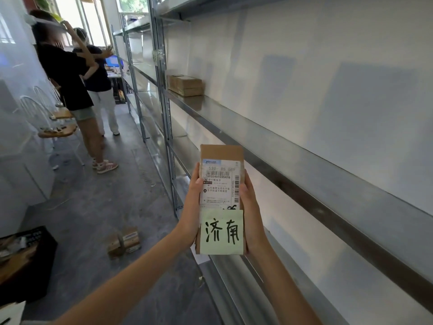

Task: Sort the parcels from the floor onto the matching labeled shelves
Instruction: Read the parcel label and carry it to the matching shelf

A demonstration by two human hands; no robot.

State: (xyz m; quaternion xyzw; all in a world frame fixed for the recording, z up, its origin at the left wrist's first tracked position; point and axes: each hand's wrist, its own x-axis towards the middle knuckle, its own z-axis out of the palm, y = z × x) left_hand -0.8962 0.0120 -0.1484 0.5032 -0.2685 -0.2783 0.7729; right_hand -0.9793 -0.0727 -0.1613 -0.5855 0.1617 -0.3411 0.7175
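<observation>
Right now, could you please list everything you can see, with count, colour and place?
Parcel: one, brown with white label, held in front of the shelves.
Note: one, pale green, on the parcel's lower end.
Boxes: a small brown stack, on a shelf.
Floor parcels: a few, brown, on the grey floor.
Crate: one, black, lower left.
People: two, dark tops, far left.
Left hand: grip on parcel.
Right hand: grip on parcel.

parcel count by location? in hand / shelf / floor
In hand: 1, the held parcel, between left hand and right hand
On shelf: 2, the stacked parcels
On floor: 2, the floor parcels
Total: 5
</observation>
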